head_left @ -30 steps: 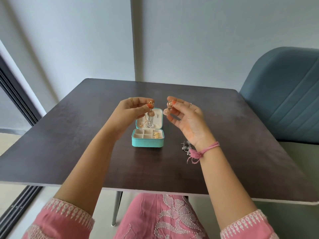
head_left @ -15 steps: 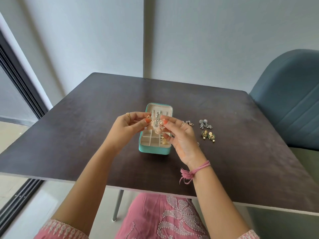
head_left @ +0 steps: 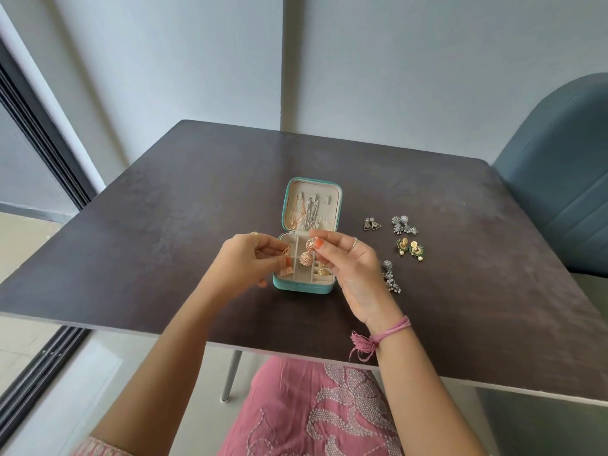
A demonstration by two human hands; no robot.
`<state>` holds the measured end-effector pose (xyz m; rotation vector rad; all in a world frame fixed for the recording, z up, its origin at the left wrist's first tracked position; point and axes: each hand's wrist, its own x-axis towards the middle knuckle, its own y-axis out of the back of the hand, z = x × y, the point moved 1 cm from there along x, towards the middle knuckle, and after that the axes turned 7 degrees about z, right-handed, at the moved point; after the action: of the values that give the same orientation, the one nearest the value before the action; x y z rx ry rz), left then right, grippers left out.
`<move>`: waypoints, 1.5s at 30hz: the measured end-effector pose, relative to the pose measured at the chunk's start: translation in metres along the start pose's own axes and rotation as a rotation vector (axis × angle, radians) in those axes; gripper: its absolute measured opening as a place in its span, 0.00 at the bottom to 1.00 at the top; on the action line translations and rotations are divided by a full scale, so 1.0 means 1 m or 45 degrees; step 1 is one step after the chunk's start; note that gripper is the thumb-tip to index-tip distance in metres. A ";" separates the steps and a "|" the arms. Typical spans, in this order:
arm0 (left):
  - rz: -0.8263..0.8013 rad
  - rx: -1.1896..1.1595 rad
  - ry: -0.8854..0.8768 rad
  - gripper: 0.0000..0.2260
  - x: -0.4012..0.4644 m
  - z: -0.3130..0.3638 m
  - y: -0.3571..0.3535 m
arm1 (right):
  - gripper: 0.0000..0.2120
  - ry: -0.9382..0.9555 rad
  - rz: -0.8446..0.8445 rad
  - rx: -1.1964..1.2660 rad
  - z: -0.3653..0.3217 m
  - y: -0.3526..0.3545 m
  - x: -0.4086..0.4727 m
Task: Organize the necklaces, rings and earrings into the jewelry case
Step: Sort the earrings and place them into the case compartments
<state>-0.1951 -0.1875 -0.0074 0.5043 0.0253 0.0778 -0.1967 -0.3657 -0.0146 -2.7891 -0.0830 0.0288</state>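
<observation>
Over open teal jewelry case (head_left: 301, 287) on dark worktop (head_left: 158, 232): left hand (head_left: 245, 264) and right hand (head_left: 350, 261) each pinching a gold filigree dome earring (head_left: 306, 256).

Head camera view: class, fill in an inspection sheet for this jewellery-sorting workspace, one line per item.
Surface: dark table, bare apart from the job's things.
Job's things: teal jewelry case open, lid upright; gold and silver necklaces hang inside the lid; small gold pieces in the right compartments. Loose earrings to the case's right: triangular pair, silver pair, green-gold pair, silver cluster beside the right wrist.
Clutter: nothing seen.
Grips: left hand pinches one gold dome earring over the left compartments; right hand pinches its match over the middle.
Cables: nothing seen.
Surroundings: grey wall, blue chair on the right, dark window frame on the left.
</observation>
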 end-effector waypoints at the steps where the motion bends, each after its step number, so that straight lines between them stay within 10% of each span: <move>1: -0.012 0.063 0.002 0.09 0.001 0.001 -0.001 | 0.09 0.000 -0.001 0.006 0.000 0.000 0.000; 21: -0.155 0.878 -0.075 0.09 0.020 0.030 -0.011 | 0.09 -0.035 0.018 -0.002 0.001 0.001 0.000; 45: 0.079 0.591 0.020 0.08 0.011 0.008 -0.009 | 0.08 -0.030 0.031 -0.076 0.004 0.000 0.004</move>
<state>-0.1835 -0.1978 -0.0048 0.9685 0.0437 0.1377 -0.1930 -0.3638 -0.0188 -2.8497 -0.0573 0.0667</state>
